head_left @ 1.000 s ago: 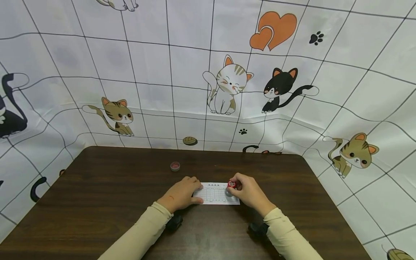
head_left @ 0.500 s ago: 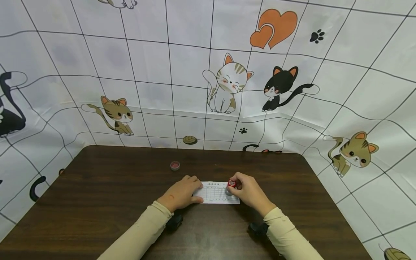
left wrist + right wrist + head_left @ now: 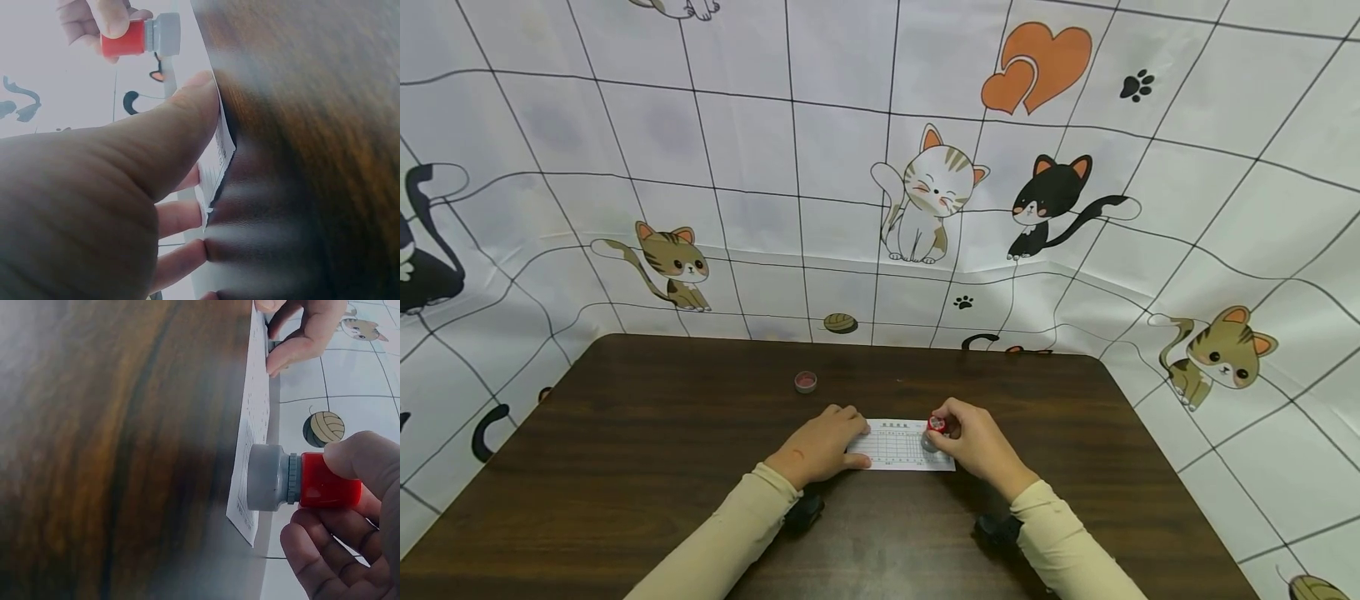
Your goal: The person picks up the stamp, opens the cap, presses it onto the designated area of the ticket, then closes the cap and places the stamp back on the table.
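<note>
While the left hand point(image 3: 818, 448) is resting on the left end of a printed slip point(image 3: 895, 450), the right hand point(image 3: 977, 439) is pinching a little red-and-grey stamp point(image 3: 312, 480) at the slip's other end. The right thumb and fingers are gripping the red part, so they're only sitting as far apart as that part is thick. The grey end is facing down at the paper, though whether it's really pressing I can't tell. The left fingers are lying pretty wide, the thumb touching the near edge and fingertips touching the far edge. A ruled grid is showing on the slip; the text's too small to read.

Farther back on the dark wooden table point(image 3: 662, 467), a small round tub point(image 3: 806, 382) with something reddish inside is sitting well apart from both hands. Behind everything, a white backdrop point(image 3: 745, 150) is showing cartoon cats, paw prints and orange hearts.
</note>
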A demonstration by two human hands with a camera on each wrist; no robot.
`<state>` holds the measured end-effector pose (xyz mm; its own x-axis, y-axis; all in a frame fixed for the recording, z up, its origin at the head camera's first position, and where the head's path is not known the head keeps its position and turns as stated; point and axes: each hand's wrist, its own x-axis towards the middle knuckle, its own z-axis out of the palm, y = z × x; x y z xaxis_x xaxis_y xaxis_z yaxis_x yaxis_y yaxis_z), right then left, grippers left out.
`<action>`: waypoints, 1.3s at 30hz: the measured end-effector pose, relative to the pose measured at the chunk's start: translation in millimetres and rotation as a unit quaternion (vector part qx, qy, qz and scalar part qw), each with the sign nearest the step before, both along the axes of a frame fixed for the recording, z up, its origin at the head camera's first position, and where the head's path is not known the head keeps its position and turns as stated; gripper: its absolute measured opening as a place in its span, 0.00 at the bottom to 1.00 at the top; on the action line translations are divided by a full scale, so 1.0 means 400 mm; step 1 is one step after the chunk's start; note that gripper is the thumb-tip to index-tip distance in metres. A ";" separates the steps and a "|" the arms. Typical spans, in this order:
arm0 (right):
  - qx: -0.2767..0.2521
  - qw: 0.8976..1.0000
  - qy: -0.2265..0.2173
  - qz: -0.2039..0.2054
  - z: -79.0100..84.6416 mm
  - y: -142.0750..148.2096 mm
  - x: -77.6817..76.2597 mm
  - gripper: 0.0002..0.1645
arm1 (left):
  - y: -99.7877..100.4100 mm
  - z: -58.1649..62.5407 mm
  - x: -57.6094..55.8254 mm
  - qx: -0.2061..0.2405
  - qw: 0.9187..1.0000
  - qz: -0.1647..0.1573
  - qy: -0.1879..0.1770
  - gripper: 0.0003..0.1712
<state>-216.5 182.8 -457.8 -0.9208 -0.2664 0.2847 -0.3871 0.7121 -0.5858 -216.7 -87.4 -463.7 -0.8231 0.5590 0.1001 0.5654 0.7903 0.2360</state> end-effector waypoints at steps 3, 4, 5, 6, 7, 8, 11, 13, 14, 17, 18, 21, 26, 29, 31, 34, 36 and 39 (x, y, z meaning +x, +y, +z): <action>0.001 1.000 -0.007 -0.004 0.002 -0.002 0.001 0.12 | -0.001 0.000 0.000 0.000 1.000 0.001 0.000 0.30; 0.000 1.000 -0.009 -0.004 0.002 -0.003 0.002 0.12 | -0.002 0.001 0.000 0.000 1.000 0.001 -0.001 0.30; -0.002 1.000 -0.010 -0.005 0.003 -0.004 0.002 0.12 | -0.002 0.001 0.000 0.001 1.000 0.001 -0.002 0.30; -0.002 1.000 -0.012 -0.006 0.003 -0.004 0.002 0.12 | -0.003 0.001 0.000 0.002 1.000 0.001 -0.003 0.30; -0.004 1.000 -0.012 -0.006 0.002 -0.004 0.001 0.11 | -0.003 0.001 0.000 0.003 1.000 0.000 -0.004 0.30; -0.005 1.000 -0.013 -0.006 0.002 -0.004 0.001 0.11 | -0.003 0.000 -0.001 0.003 1.000 0.000 -0.004 0.30; -0.004 1.000 -0.013 -0.007 0.000 -0.003 -0.001 0.11 | -0.002 -0.001 -0.002 0.004 1.000 0.000 -0.004 0.30; -0.002 1.000 -0.011 -0.006 -0.001 -0.002 -0.002 0.11 | -0.001 -0.002 -0.002 0.002 1.000 0.001 -0.002 0.30; -0.001 1.000 -0.011 -0.006 -0.001 -0.002 -0.002 0.11 | -0.001 -0.002 -0.002 0.000 1.000 0.002 -0.001 0.30; 0.000 1.000 -0.010 -0.004 -0.001 -0.002 -0.002 0.11 | 0.000 -0.001 -0.001 0.001 1.000 0.001 0.000 0.30; -0.001 1.000 -0.011 -0.003 -0.001 -0.001 -0.002 0.11 | 0.000 -0.001 -0.001 0.001 1.000 0.000 0.000 0.30; -0.002 1.000 -0.012 -0.003 -0.002 -0.001 -0.001 0.12 | 0.000 -0.001 0.000 0.003 1.000 -0.002 -0.002 0.30; -0.001 1.000 -0.014 -0.005 -0.006 -0.002 -0.002 0.12 | -0.002 -0.005 -0.002 -0.003 1.000 0.001 0.000 0.30; -0.001 1.000 -0.014 -0.004 -0.005 -0.003 -0.002 0.12 | -0.004 -0.008 -0.003 -0.004 1.000 0.002 0.002 0.30; 0.001 1.000 -0.013 -0.004 -0.005 -0.004 -0.002 0.12 | -0.004 -0.008 -0.003 -0.004 1.000 0.001 0.000 0.30; 0.002 1.000 -0.014 -0.003 -0.003 -0.004 -0.001 0.11 | -0.005 -0.003 0.000 0.003 1.000 -0.002 0.001 0.29; 0.002 1.000 -0.016 -0.004 -0.001 -0.005 0.001 0.12 | -0.005 0.002 0.002 0.008 1.000 -0.005 -0.001 0.29; 0.000 1.000 -0.020 -0.006 0.002 -0.005 0.004 0.12 | -0.003 0.005 0.003 0.010 1.000 -0.007 -0.005 0.29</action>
<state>-214.8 180.6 -457.1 -0.9347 -0.2559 0.2468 -0.3548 0.7168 -0.6003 -215.7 -88.7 -461.9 -0.8165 0.5681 0.1031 0.5735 0.7776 0.2576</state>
